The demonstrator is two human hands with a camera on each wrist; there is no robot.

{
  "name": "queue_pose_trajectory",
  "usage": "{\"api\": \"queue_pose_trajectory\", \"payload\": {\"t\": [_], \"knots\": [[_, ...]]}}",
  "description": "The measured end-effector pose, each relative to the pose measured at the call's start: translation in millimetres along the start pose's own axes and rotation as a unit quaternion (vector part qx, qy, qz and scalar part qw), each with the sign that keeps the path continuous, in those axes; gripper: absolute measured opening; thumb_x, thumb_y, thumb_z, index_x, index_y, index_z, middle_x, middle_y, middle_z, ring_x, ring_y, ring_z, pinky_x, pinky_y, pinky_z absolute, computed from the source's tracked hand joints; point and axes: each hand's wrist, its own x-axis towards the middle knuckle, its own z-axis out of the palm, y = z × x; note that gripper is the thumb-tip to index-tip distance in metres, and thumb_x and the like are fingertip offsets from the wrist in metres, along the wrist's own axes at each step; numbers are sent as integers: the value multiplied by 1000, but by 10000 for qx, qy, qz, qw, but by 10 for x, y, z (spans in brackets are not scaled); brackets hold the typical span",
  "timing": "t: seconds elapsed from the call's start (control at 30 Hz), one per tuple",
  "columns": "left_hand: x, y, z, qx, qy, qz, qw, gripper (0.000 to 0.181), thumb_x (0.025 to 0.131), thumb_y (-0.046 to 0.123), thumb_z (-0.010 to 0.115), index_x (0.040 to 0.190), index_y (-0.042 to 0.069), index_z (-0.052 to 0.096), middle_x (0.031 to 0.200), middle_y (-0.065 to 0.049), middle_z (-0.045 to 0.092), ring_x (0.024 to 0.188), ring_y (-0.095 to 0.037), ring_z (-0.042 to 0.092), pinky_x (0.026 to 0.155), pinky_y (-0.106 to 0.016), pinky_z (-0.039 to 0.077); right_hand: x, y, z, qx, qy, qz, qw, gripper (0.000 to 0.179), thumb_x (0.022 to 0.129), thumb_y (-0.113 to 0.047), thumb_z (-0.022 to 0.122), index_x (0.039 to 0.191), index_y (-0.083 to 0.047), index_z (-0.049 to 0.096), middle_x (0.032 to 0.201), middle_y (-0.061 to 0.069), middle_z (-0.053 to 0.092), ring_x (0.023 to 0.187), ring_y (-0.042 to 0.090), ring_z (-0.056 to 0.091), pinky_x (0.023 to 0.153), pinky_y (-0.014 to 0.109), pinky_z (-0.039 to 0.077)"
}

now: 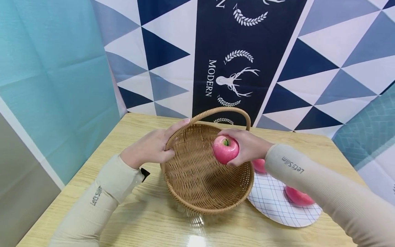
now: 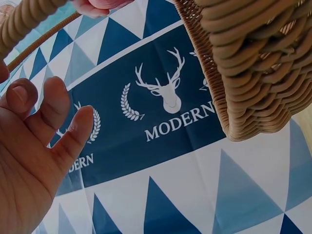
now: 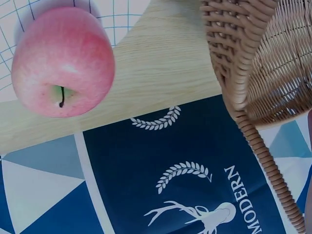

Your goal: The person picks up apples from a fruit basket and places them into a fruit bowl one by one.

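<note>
A brown wicker basket stands on the table with its inside facing me. My left hand holds the left side of its arched handle between thumb and index finger; in the left wrist view the other fingers are loosely bent, off the handle. Over the basket's right part, my right hand grips a pink-red apple, its green stem hollow towards me. Two more apples lie on a round blue-checked plate: one apple partly under my right sleeve, another apple beside the basket.
The light wood table ends at a wall cloth with triangles and deer prints. A pale blue curtain hangs on the left. The plate sits close to the basket's right side.
</note>
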Motion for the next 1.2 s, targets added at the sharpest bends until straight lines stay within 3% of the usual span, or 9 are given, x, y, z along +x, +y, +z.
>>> {"api": "queue_pose_trajectory", "payload": {"t": [0.33, 0.53, 0.7, 0.8, 0.93, 1.1, 1.2], "knots": [[-26, -51, 14, -119, 118, 291, 9994, 90, 70, 3, 55, 146, 26, 11, 87, -11, 62, 59, -12, 50, 53, -30, 44, -31, -2, -49, -122, -125, 251, 9995, 80, 61, -29, 81, 132, -10, 48, 118, 9, 57, 98, 25, 59, 79, 38, 53], [-22, -64, 35, -179, 219, 465, 9985, 100, 69, 3, 55, 147, 39, 4, 90, -14, 63, 58, -11, 49, 51, -29, 43, -77, 45, -93, -85, -175, 234, 9995, 78, 61, -27, 80, 130, -8, 49, 116, 7, 57, 96, 23, 59, 78, 36, 53], [-26, -69, 39, -159, 200, 466, 9986, 100, 70, 2, 55, 147, 37, 4, 90, -12, 63, 58, -10, 49, 51, -29, 43, -158, 121, -120, -92, -99, 245, 9996, 82, 61, -32, 81, 131, -6, 49, 117, 8, 58, 99, 24, 57, 77, 35, 52], [-23, -61, 37, -128, 179, 436, 9988, 97, 70, 2, 55, 147, 34, 5, 85, -10, 62, 55, -9, 47, 50, -29, 42, -217, 148, -139, -92, -53, 256, 9996, 83, 61, -33, 81, 132, -4, 49, 117, 8, 58, 100, 25, 56, 78, 35, 52], [-18, -46, 25, -125, 122, 321, 9993, 93, 70, 2, 55, 147, 27, 9, 93, -13, 64, 61, -11, 52, 55, -31, 47, -287, 155, -172, -127, -19, 205, 9997, 82, 61, -34, 81, 130, -3, 49, 116, 8, 58, 100, 25, 56, 77, 34, 52], [-35, -63, 13, -72, 64, 61, 9999, 91, 72, 2, 55, 147, 25, 10, 103, -18, 64, 65, -16, 56, 60, -36, 50, -377, 151, -197, -162, 41, 298, 9994, 80, 61, -32, 82, 128, -4, 51, 114, 7, 58, 99, 25, 56, 77, 35, 51], [-41, -83, 2, -76, 73, -169, 9998, 89, 71, 4, 55, 148, 23, 12, 98, -18, 64, 64, -18, 54, 62, -39, 50, -430, 146, -205, -102, 66, 430, 9990, 81, 59, -31, 83, 129, -4, 51, 115, 7, 57, 100, 25, 55, 77, 36, 51]]}}
